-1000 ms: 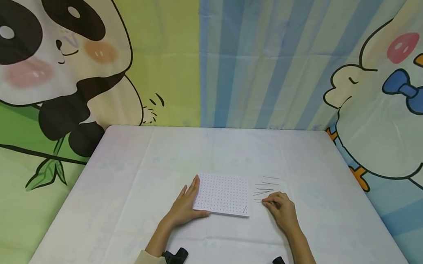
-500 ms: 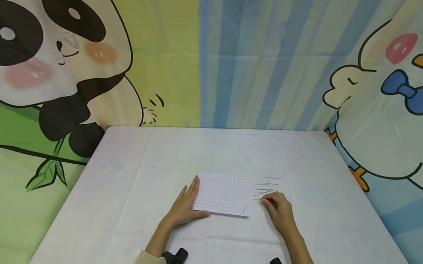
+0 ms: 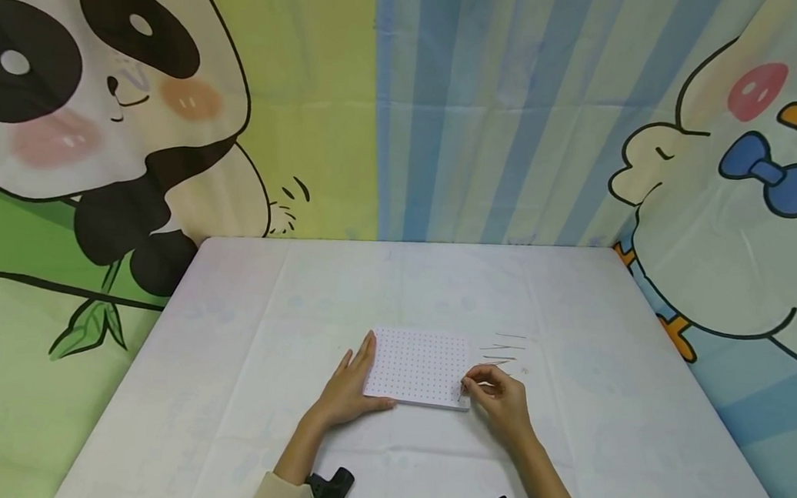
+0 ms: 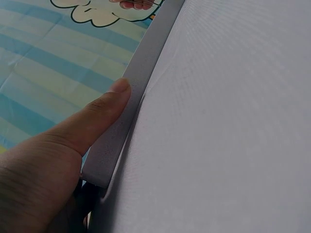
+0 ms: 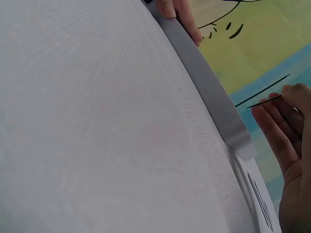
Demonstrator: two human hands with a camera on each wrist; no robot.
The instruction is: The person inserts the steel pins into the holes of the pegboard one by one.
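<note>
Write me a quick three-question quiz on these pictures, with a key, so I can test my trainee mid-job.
1. Multiple choice: what does the right hand pinch?
A) a cup
B) a thin pin
C) a spoon

2. Fill in the blank: from the person's side, the loose pins lie on the table to the ____ of the board.

3. True or false: the left hand touches the board.

Key: 1. B; 2. right; 3. true.
</note>
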